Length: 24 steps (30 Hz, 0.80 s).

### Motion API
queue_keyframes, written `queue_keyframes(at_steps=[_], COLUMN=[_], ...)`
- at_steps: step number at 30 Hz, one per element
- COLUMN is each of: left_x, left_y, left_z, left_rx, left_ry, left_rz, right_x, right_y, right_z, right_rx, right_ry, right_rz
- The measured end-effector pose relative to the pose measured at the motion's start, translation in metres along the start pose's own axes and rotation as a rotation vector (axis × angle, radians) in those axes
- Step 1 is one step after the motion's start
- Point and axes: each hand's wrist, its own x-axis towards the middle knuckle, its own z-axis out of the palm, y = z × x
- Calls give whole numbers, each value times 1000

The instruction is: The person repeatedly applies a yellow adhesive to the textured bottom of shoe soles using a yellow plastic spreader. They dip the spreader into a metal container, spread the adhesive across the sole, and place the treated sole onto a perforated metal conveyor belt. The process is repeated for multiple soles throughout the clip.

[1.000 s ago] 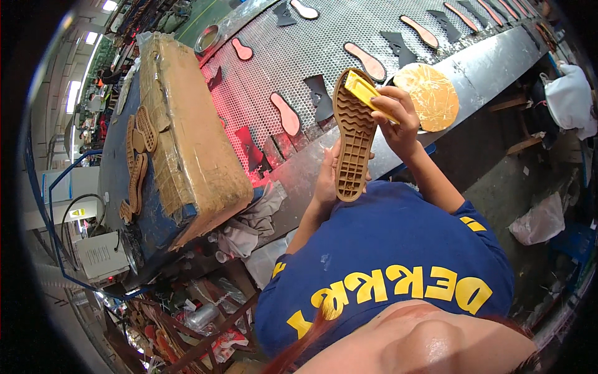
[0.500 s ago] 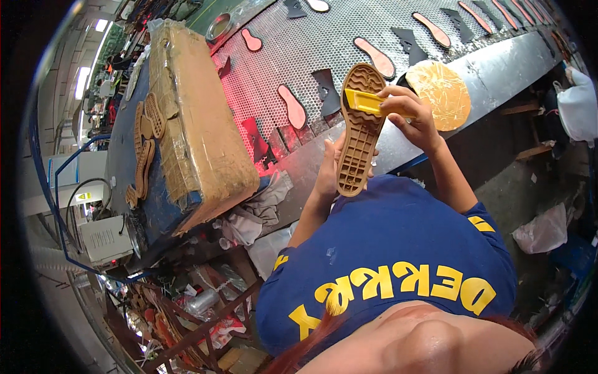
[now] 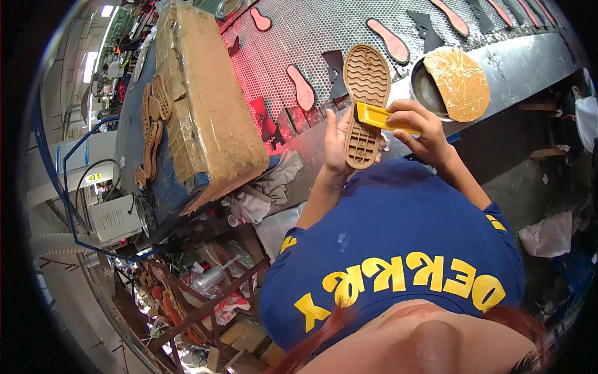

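A brown shoe sole (image 3: 367, 78) stands tilted above the table's near edge, its wavy and gridded tread showing. My left hand (image 3: 337, 142) holds it from the left and beneath; some of its fingers are hidden behind the sole. My right hand (image 3: 426, 128) is closed round a flat yellow plastic tool (image 3: 377, 116) with a dark end. That tool lies across the middle of the sole. Just right of the sole, a round metal pan (image 3: 423, 88) is partly covered by a round tan board (image 3: 460, 84) streaked with white.
Pink insoles (image 3: 301, 87) and black cut pieces (image 3: 336, 73) lie on a perforated mesh belt (image 3: 289, 38), bordered by a metal ledge (image 3: 520, 59). At the left, a taped cardboard box (image 3: 212, 106) stands beside several brown soles (image 3: 152, 140). A rag (image 3: 268, 181) hangs near the box's corner.
The sole has tipped so its toe tread shows more, and the yellow tool now crosses nearer its middle. The view has shifted, showing more of the pan beside the board.
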Motion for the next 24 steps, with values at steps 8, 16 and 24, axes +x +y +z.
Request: queue_keyframes(at_steps=[8,16,24], left_x=[16,19,24], left_y=[-3,-2,1], left_z=[-14,-15,-12], left_rx=[-11,-49,-131], left_ry=[220,216,253], left_rz=[61,6,-109], right_x=[-7,-6,-2], right_y=[-8,-7,-1], right_z=[10,-1,-15], right_rx=[23,97,303], right_ry=[-90,-201,-272], right_rz=[-55,-64,-21])
